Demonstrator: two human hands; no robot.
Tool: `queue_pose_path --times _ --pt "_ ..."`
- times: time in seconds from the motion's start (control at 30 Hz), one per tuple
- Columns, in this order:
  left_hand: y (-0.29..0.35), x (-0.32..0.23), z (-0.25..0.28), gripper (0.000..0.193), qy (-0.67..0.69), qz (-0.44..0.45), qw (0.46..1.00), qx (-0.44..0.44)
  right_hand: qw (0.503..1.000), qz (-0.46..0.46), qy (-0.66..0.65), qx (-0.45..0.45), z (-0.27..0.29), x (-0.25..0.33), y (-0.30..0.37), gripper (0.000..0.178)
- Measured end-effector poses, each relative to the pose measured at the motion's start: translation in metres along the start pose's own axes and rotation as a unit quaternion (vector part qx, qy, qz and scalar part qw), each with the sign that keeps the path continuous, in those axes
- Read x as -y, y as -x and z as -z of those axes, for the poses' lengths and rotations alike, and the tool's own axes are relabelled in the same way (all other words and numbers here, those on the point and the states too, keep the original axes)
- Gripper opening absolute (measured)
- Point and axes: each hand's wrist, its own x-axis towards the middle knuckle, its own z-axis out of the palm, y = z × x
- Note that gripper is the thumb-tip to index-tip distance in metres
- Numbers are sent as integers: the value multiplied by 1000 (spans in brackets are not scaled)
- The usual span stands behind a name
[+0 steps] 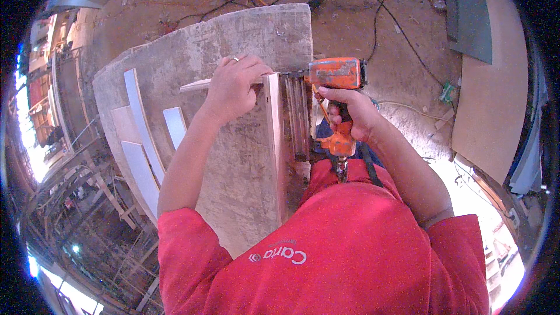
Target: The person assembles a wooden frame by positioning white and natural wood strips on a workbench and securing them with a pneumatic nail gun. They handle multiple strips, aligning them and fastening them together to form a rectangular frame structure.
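My right hand (360, 114) is wrapped round the handle of an orange nail gun (335, 73). The gun's nose points left, at the far end of a long wooden strip (274, 134) standing along the worktable's right side; whether it touches the wood I cannot tell. My left hand (236, 86) grips the corner where that strip meets a shorter wooden strip (194, 86), which runs off to the left. Its fingers curl over the joint and hide part of it. Both strips rest on the scuffed grey worktable (233, 163).
Several white-faced strips (143, 119) lie on the table's left part. Dark cables (373, 0) snake over the dusty floor beyond. Large boards (487, 93) stand at the right. A metal rack or frame clutter (87, 210) fills the lower left.
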Motion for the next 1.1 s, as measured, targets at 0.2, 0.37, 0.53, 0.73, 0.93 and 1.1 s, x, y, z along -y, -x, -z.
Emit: queue_pose_path --times 0.2,0.37,0.53,0.73,0.93,1.1 --pt "-3 2 1 51 11 -17 1000 1 1000 -1 12 1 4 -2 -5 24" --pt "-4 10 -6 36 36 -59 996 -50 1000 -14 -2 9 2 1 -3 23" --pt "0 11 -6 31 110 -40 991 -61 1000 -8 -23 9 2 -2 -5 23" --pt "2 7 1 21 137 -59 985 -84 999 -10 -36 8 4 -3 -7 21" --pt "2 6 -1 23 142 -64 982 -103 1000 -2 -30 6 2 -1 -4 19" --pt "1 9 -3 24 131 -78 981 -118 999 -7 -33 21 9 -5 -10 22"
